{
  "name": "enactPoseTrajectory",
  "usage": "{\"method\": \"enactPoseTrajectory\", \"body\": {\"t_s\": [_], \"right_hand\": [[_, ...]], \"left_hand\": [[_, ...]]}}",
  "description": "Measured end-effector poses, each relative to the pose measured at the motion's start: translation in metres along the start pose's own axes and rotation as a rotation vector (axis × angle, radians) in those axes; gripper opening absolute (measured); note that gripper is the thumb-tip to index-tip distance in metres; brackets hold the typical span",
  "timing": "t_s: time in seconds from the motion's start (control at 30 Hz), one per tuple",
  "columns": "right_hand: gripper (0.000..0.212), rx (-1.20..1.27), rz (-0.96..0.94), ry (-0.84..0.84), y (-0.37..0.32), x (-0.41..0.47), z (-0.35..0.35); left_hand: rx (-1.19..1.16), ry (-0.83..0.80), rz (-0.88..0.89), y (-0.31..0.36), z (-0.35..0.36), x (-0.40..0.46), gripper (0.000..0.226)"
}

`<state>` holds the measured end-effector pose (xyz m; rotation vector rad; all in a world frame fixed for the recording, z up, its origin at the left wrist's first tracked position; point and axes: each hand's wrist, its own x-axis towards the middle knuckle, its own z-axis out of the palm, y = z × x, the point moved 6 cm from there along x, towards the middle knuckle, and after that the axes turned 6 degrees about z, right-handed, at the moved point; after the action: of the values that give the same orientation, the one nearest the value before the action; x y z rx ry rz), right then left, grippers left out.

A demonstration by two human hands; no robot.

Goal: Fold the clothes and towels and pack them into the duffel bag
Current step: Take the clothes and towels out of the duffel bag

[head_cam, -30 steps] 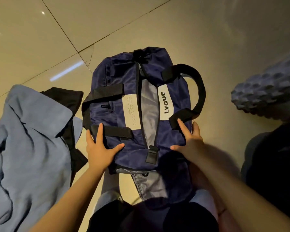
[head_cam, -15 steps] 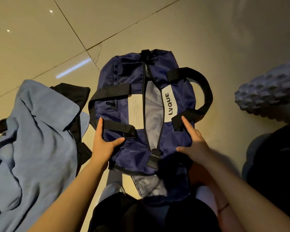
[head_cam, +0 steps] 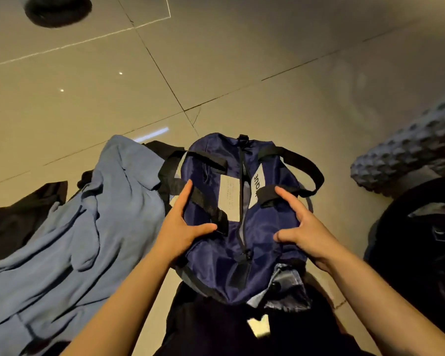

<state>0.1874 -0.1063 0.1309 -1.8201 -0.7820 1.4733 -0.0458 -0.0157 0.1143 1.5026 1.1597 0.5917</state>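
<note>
The navy-blue nylon duffel bag with black webbing handles (head_cam: 244,227) lay on the glossy beige tiled floor (head_cam: 242,73), directly in front of the person's knees, its near end bunched up against their lap. The left hand (head_cam: 183,227) held the bag's left flank, fingers reaching up along the side and thumb hooked across the top panel just below the black strap. The right hand (head_cam: 298,227) mirrored it on the other flank, fingers spread over the fabric near the white label and thumb pointing inward. Both hands were clasping cloth, not the handles.

The central zip (head_cam: 242,201) stood partly open, showing a pale lining. The shell sagged and creased under the fingers, so the bag looked nearly empty, light and limp (a thin, shiny fabric that would likely slide under a loose hold). It would probably collapse wherever it was pressed. To spread the mouth, the firmer places to hold seemed to be the zip edges or the sewn-on webbing.

Just beside the bag on the left lay a rumpled light-blue soft garment or towel (head_cam: 70,227), unfolded, over something black (head_cam: 16,217). It looked floppy and would need flattening on the floor before folding. A knobbly grey-blue cushion-like object (head_cam: 409,160) sat off to the right, well apart.
</note>
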Motion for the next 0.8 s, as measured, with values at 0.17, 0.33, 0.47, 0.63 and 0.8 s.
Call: {"method": "enactPoseTrajectory", "body": {"t_s": [0.17,0.33,0.47,0.63,0.8], "right_hand": [[0.092,-0.144,-0.08,-0.049,-0.029,-0.064,0.036],[0.09,-0.192,-0.237,-0.084,-0.073,-0.142,0.078],[0.091,-0.258,-0.363,-0.103,-0.106,-0.209,0.122],[0.091,-0.364,-0.514,-0.193,-0.13,-0.285,0.197],[0.087,-0.448,-0.617,-0.334,-0.14,-0.354,0.28]], "left_hand": [[-0.028,0.052,0.083,0.037,-0.041,-0.072,0.107],[0.037,0.159,0.212,0.075,-0.092,-0.155,0.105],[0.12,0.274,0.298,0.099,-0.139,-0.233,0.104],[0.106,0.485,0.349,0.116,-0.198,-0.342,0.101],[0.103,0.67,0.335,0.111,-0.248,-0.454,0.101]]}}
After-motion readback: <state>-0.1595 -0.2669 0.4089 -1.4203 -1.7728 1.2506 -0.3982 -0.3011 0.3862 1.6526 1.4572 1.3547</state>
